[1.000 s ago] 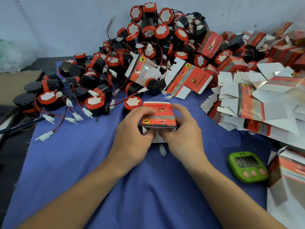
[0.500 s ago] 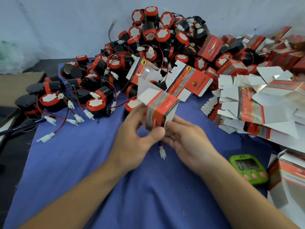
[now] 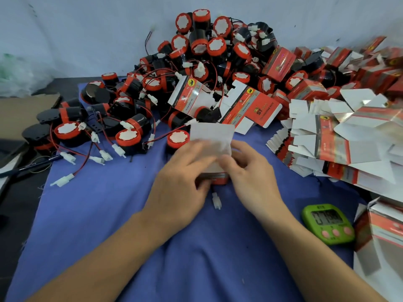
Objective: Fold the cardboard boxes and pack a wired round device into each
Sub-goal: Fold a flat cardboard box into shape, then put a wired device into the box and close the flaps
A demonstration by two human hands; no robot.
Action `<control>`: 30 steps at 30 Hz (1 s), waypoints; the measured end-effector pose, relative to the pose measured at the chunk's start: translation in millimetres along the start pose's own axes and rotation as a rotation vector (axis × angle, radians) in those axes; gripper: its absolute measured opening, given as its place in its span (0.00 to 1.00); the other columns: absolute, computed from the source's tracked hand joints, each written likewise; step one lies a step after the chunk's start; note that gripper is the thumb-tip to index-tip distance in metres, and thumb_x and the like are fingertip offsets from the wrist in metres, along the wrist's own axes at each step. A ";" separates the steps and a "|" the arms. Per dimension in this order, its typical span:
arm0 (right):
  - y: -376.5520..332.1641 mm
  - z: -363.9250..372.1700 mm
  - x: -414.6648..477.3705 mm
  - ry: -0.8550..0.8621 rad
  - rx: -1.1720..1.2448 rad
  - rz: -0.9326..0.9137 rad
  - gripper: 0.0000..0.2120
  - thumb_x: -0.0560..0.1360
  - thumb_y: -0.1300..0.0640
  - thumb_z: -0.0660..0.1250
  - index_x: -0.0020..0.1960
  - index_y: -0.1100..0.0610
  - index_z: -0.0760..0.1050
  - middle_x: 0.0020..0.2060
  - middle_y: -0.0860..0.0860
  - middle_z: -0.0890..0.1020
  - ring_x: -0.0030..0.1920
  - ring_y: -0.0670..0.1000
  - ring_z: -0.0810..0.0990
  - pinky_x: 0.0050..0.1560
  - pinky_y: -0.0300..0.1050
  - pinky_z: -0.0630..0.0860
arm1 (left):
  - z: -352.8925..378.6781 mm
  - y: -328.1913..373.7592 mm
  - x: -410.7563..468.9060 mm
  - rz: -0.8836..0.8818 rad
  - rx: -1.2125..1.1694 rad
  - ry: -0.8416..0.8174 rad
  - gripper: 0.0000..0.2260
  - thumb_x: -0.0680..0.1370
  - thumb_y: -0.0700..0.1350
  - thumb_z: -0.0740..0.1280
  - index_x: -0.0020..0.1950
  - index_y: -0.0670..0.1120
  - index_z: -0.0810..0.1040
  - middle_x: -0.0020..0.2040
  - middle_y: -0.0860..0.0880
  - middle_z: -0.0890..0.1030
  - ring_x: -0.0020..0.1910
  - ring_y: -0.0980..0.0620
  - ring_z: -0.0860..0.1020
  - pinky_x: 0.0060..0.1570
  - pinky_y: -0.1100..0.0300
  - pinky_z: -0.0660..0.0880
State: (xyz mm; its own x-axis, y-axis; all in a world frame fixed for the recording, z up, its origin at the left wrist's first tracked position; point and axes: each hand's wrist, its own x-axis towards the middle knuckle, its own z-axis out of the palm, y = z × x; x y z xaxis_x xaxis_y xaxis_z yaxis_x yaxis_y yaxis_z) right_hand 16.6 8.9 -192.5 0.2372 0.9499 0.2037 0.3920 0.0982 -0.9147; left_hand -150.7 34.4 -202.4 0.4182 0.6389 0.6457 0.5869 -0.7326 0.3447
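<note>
Cardboard box (image 3: 211,136) turned, flat white flap now up, left hand (image 3: 185,177) and right hand (image 3: 253,177) grip it, fingers blurred, its inside hidden

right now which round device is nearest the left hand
The red-rimmed device standing white face up just beyond the left hand; the rest lie farther back.

1. A pale bluish-white wall (image 3: 87,29) fills the top of the frame (a few dark specks mark it).
2. A blue cloth (image 3: 98,214) covers the desk (image 3: 19,205), whose dark top shows at the left edge.
3. The light is soft and even.
</note>
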 end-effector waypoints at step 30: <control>-7.0 36.6 57.8 -0.073 -0.236 0.087 0.12 0.77 0.44 0.71 0.56 0.45 0.72 0.44 0.42 0.81 0.43 0.43 0.79 0.37 0.38 0.73 | -18.0 -39.0 9.1 -0.580 -0.927 0.517 0.19 0.76 0.54 0.67 0.65 0.51 0.75 0.56 0.59 0.84 0.57 0.58 0.83 0.52 0.65 0.78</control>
State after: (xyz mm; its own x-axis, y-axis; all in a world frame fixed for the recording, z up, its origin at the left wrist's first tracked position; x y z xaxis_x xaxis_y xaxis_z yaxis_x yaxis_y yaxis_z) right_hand -5.0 73.9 -187.1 0.2175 0.9714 0.0947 0.5713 -0.0481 -0.8193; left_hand -182.3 64.5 -197.7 -0.1936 0.9141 0.3562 -0.2128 -0.3935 0.8943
